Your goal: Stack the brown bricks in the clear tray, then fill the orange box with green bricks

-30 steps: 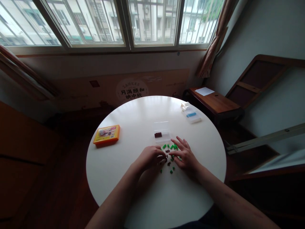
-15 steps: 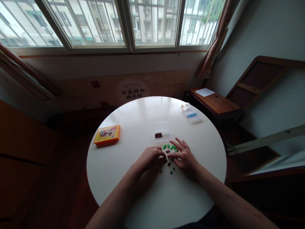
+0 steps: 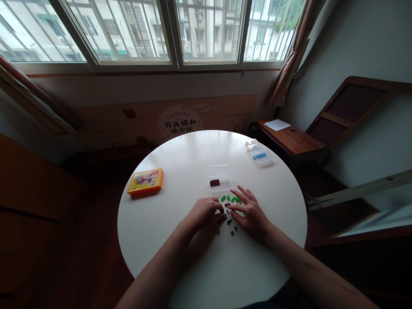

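On the white round table, my left hand (image 3: 204,210) is curled, thumb and fingers closed around a small brown piece (image 3: 225,216) that shows at the fingertips. Facing it, my right hand (image 3: 251,212) has its fingers spread, with the index fingertip close to a brown piece lying between the hands. Small green pieces (image 3: 223,198) are scattered just beyond the fingers, and some are partly hidden by my right hand. A brown piece (image 3: 229,222) and a green piece (image 3: 232,233) lie nearer to me. Their exact shapes are too small to make out.
A clear plastic case (image 3: 222,187) with a dark brown block (image 3: 214,183) lies beyond the hands. An orange box (image 3: 145,183) sits at the left of the table (image 3: 180,154). At the far right is another clear case (image 3: 264,163) with a blue block (image 3: 259,156).
The right fingertips have drawn slightly away from the left ones, and a brown piece now shows in the gap. The left hand stays in nearly the same place.
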Demonstrator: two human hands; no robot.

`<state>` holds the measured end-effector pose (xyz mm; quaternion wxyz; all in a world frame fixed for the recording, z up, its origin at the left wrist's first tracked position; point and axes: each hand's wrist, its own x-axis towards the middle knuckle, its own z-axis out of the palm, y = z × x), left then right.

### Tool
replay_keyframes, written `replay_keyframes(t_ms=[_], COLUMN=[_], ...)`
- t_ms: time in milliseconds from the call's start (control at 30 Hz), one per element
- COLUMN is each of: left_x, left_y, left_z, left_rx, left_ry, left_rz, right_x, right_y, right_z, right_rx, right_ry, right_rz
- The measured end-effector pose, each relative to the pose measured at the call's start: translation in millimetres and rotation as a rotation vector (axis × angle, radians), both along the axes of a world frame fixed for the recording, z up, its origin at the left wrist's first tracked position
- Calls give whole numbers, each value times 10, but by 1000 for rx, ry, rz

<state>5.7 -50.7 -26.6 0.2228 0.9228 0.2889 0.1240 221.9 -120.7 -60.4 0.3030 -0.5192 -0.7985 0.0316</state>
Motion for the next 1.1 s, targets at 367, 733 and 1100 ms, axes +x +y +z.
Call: replay_keyframes(t_ms=[367, 733, 1100], left_x=[-60, -16, -95], left_y=[37, -4, 56], left_z=[57, 28, 71], left_rx=[-44, -73, -18], left_ry=[-23, -74, -191], left_rz=[-35, -79, 24], right_x=[-77, -55, -33], right_y=[-2, -3, 11], right_z=[36, -4, -14], right_rx=[-57, -58, -66], right_ry=[-30, 27, 74], right_rz=[2, -4, -10])
